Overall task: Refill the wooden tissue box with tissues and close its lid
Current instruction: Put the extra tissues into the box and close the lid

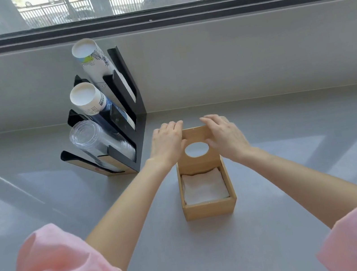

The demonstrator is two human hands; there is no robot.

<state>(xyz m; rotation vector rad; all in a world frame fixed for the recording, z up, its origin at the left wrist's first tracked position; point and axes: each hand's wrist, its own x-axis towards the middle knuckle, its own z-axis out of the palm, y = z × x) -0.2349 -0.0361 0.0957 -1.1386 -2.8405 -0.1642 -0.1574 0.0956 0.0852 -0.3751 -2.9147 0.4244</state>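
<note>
A small wooden tissue box (209,208) stands on the grey counter, a little right of centre. White folded tissues (203,186) fill its inside. Its hinged lid (199,163), with an oval hole, stands raised at the far side of the box. My left hand (166,142) grips the lid's upper left corner, fingers over the top edge. My right hand (224,135) holds the upper right corner the same way, thumb near the oval hole.
A black tiered cup holder (135,128) stands left of the box against the wall, with two stacks of paper cups (91,102) and a stack of clear plastic cups (101,146). The grey counter (291,140) runs under a window. Pink sleeves show at the bottom corners.
</note>
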